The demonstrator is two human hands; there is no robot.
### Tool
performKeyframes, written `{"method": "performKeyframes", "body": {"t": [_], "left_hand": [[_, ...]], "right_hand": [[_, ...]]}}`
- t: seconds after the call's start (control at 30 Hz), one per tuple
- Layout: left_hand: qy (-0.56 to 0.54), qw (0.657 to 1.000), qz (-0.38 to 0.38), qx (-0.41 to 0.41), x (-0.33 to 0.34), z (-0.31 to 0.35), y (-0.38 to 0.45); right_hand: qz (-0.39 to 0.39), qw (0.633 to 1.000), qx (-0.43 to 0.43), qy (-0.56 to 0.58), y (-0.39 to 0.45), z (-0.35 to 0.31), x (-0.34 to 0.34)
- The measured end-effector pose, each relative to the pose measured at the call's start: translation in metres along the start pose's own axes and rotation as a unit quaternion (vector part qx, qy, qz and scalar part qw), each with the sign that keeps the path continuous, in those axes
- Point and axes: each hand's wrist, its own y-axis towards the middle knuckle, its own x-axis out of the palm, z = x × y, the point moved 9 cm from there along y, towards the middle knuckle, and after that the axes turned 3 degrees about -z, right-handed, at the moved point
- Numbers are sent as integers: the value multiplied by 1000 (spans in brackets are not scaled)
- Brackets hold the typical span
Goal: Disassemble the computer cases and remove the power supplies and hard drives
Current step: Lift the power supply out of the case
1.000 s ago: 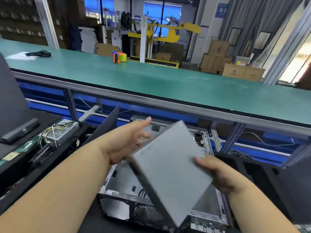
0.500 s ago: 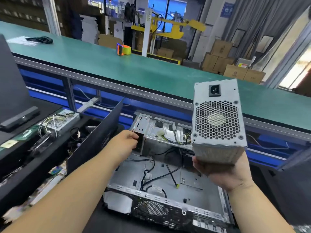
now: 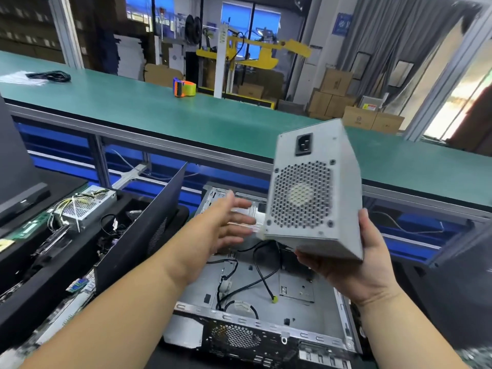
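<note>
1. The right hand (image 3: 354, 265) cradled the power supply (image 3: 314, 190) from below, fingers curled up round its lower right edge, thumb under the bottom face. The unit was in the air, above the open case (image 3: 255, 296), tilted with its long axis running away from the person and its fan grille and socket facing them.

2. The left hand (image 3: 226, 225) reached in from the left with its fingers straight and spread, holding nothing. Its fingertips were just beside the unit's lower left corner; whether they touched it could not be told through the blur.

3. The unit lay directly to the right of the left hand, so that hand looked the one about to join the hold, probably to steady or take it.

4. Loose black cables (image 3: 255, 272) lay on the case floor, none visibly tied to the unit.

5. Another supply (image 3: 87, 206) already lay among parts on the black desk at the left, a likely place for this one.
</note>
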Motion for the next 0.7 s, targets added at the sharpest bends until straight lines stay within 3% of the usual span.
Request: {"method": "performKeyframes", "body": {"t": [0.1, 0.17, 0.33, 0.43, 0.57, 0.63, 0.7], "left_hand": [[-19, 995, -92, 38, 24, 32, -12], [-1, 994, -105, 25, 33, 35, -16], [-100, 992, -12, -72, 35, -9, -16], [-194, 974, 81, -80, 19, -30, -21], [-285, 949, 113, -74, 0, -48, -32], [-328, 936, 102, -81, -3, -53, -36], [-344, 930, 91, -92, -4, -56, -40]], "right_hand": [[73, 995, -37, -54, -10, -11, -7], [108, 985, -37, -128, -18, -13, -6], [101, 931, 1, -351, -29, -11, 12], [67, 920, 1, -387, -34, -10, 25], [33, 932, -7, -361, -39, -14, 26], [95, 936, -92, -325, -45, -33, 14], [185, 901, -155, -362, -54, -49, -5]]}}
